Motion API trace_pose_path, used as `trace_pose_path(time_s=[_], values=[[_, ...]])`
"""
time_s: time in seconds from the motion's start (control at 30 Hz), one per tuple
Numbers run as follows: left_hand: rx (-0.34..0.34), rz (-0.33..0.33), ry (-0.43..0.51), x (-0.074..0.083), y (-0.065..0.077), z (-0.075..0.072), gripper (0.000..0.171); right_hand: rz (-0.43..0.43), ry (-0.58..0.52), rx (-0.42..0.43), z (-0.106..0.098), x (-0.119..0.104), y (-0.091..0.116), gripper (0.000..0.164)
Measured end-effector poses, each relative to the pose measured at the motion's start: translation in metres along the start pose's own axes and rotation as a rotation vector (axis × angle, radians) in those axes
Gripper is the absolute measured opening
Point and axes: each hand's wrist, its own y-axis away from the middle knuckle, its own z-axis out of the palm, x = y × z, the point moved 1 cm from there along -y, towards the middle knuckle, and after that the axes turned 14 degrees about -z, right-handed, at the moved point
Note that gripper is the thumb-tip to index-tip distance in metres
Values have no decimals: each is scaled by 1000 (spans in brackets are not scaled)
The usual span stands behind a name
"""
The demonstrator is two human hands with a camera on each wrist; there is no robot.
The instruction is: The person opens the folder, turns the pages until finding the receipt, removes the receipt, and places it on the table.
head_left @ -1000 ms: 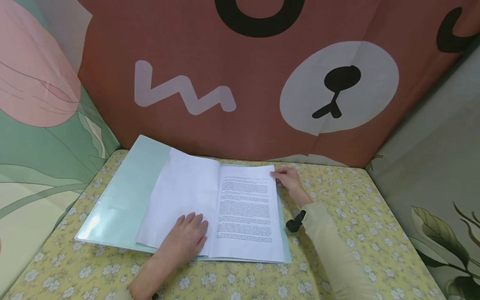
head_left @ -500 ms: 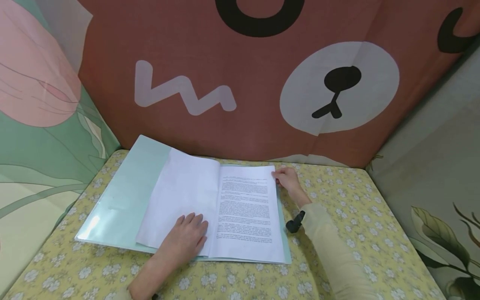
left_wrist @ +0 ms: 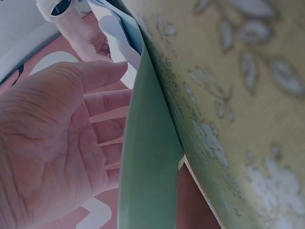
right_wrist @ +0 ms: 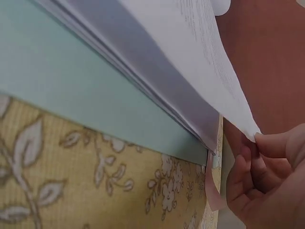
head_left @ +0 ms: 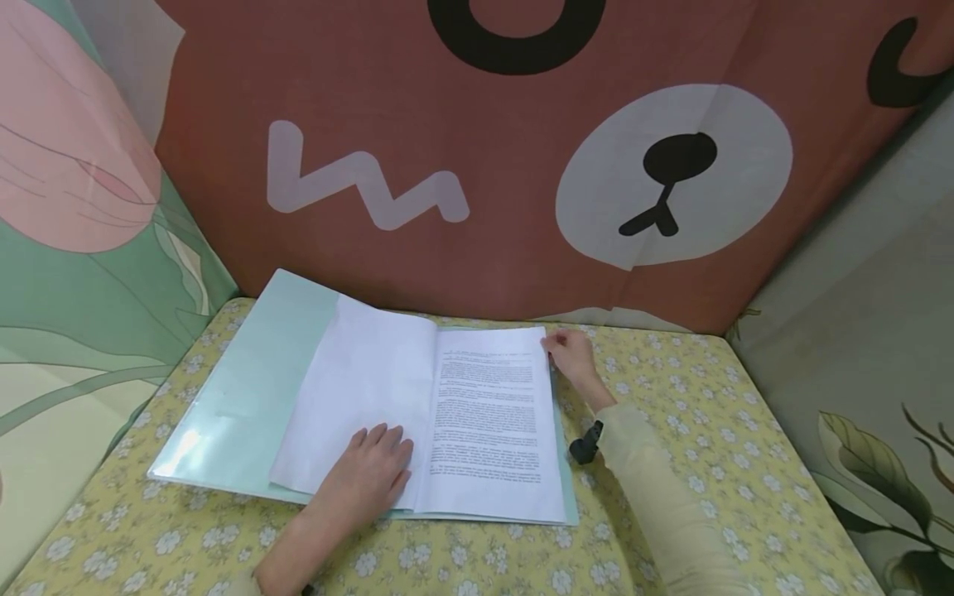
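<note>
A pale green folder (head_left: 246,372) lies spread on the table with white paper sheets in it. On its left side is a blank page (head_left: 365,364); the right side shows a printed page (head_left: 488,414). My left hand (head_left: 368,476) rests with relaxed fingers on the lower part of the blank page; in the left wrist view the palm (left_wrist: 52,138) faces the camera beside the folder's green edge (left_wrist: 150,138). At the printed page's upper right corner, my right hand (head_left: 572,356) pinches the sheet between thumb and finger. The right wrist view shows that sheet (right_wrist: 209,71) lifted off the stack below.
A yellow floral cloth (head_left: 671,397) covers the table. Behind it hangs a brown backdrop (head_left: 507,265) with a bear design, and patterned fabric panels (head_left: 857,331) stand at both sides. A black device (head_left: 585,443) is strapped at the right wrist.
My right hand has shifted very slightly at the page corner, its fingers a little more curled. The left hand and the folder stay where they were.
</note>
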Motion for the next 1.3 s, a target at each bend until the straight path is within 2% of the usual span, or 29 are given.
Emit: trace_pose_path(time_s=[0.17, 0.37, 0.53, 0.67, 0.83, 0.97, 1.3], values=[[-8, -5, -5, 0, 0, 0, 33, -109, 18, 15, 1, 0, 3, 34], [-27, -16, 7, 1, 0, 0, 33, -154, 26, 10, 2, 3, 4, 30], [-31, -22, 0, 0, 0, 2, 33, -85, -35, 12, 3, 4, 2, 26], [-17, -15, 4, 0, 0, 2, 33, 55, -158, 1, 3, 3, 0, 30], [-6, -6, 6, 0, 0, 1, 32, 170, -242, -82, -1, -2, 3, 24], [-19, -11, 10, 0, 1, 0, 32, 174, -271, -137, -5, -9, 5, 26], [-26, -22, 9, 2, 1, 1, 32, 137, -300, -118, -6, -24, 2, 31]])
